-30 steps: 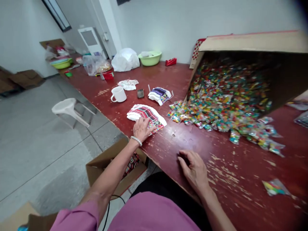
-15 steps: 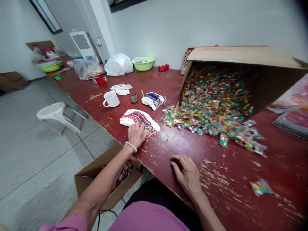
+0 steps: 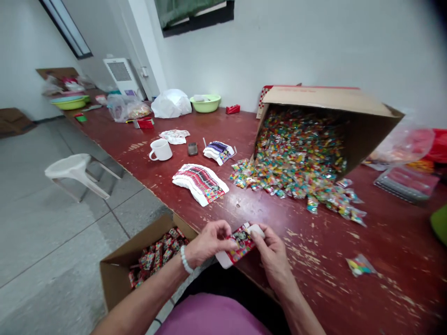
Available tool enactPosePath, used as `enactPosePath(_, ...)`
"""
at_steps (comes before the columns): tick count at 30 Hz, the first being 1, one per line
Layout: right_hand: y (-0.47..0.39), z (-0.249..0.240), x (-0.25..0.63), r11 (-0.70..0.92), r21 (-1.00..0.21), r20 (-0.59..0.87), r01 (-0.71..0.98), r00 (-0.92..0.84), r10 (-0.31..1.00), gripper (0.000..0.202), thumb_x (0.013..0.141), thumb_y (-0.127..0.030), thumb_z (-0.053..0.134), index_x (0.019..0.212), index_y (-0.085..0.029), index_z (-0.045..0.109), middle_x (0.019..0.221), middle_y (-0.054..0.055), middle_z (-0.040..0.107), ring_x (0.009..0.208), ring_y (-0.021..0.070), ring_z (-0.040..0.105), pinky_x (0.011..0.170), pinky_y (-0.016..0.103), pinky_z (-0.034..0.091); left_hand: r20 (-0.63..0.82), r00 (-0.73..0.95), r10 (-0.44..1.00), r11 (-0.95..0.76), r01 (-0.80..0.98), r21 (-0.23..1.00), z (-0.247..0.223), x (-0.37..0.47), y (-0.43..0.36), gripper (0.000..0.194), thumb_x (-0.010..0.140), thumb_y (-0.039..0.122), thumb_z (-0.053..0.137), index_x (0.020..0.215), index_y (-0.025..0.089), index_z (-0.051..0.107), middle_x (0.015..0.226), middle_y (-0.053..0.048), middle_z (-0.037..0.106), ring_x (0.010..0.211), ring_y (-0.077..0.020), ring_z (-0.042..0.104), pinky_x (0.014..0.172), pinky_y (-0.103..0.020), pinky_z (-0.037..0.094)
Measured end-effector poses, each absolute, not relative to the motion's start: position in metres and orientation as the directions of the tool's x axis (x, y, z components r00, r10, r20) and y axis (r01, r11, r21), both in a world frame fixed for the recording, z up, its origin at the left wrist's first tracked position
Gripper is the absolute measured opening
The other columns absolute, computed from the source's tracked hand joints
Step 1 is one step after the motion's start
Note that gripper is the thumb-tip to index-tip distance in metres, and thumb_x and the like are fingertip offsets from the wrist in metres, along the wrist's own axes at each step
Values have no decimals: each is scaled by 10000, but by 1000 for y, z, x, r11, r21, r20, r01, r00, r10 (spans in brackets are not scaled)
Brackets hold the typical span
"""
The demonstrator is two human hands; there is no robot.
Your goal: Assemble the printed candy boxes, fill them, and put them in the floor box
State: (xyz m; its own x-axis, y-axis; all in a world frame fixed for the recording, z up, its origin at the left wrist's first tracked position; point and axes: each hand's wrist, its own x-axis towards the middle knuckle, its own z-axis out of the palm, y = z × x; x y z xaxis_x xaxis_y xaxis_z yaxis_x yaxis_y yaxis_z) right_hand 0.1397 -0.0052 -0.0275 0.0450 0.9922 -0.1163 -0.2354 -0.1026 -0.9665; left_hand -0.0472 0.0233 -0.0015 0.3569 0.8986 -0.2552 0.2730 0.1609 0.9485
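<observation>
Both hands (image 3: 240,242) now on bag (image 3: 237,244), seemingly crosswise

I see a small flat printed bag (image 3: 239,244), red and white with bright pictures, pinched between my left hand (image 3: 209,242) and right hand (image 3: 274,251) just above the near edge of the bench (image 3: 314,260), tilted, its white end lowest.

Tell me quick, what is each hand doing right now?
Left hand: closed, pinching one end of a printed packet.
Right hand: closed, fingers pinching the other end of the same packet.
</observation>
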Motion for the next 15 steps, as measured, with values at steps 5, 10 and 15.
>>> enactPosePath(5, -20, -6, 142, -150, -965, -108, -217, -192, 975, 286, 856, -464, 660, 1001, -218, 644, 770, -4, 644, 622, 131, 570, 564, 224, 455, -309, 850, 427, 627, -32, 778, 3, -31, -3, 586, 609, 569, 771, 991, 137, 670, 834, -107, 712, 664, -239, 685, 625, -325, 502)
enactPosePath(10, -24, -4, 143, -167, -941, -80, -295, -286, 955, 281, 882, -408, 648, 1112, -250, 613, 802, -15, 617, 674, 127, 586, 615, 225, 478, -275, 880, 388, 724, -107, 681, -1, -24, -8, 411, 603, 446, 827, 824, 122, 706, 710, -72, 702, 538, -196, 665, 538, -282, 492)
enactPosePath(15, -27, -5, 142, -108, -931, -53, -349, -165, 985, 504, 842, -398, 702, 1304, -302, 525, 1090, 38, 660, 911, 170, 642, 778, 264, 531, -302, 762, 573, 623, -166, 764, -1, -25, -9, 360, 634, 383, 818, 831, 101, 712, 751, -89, 707, 568, -186, 681, 542, -263, 515)
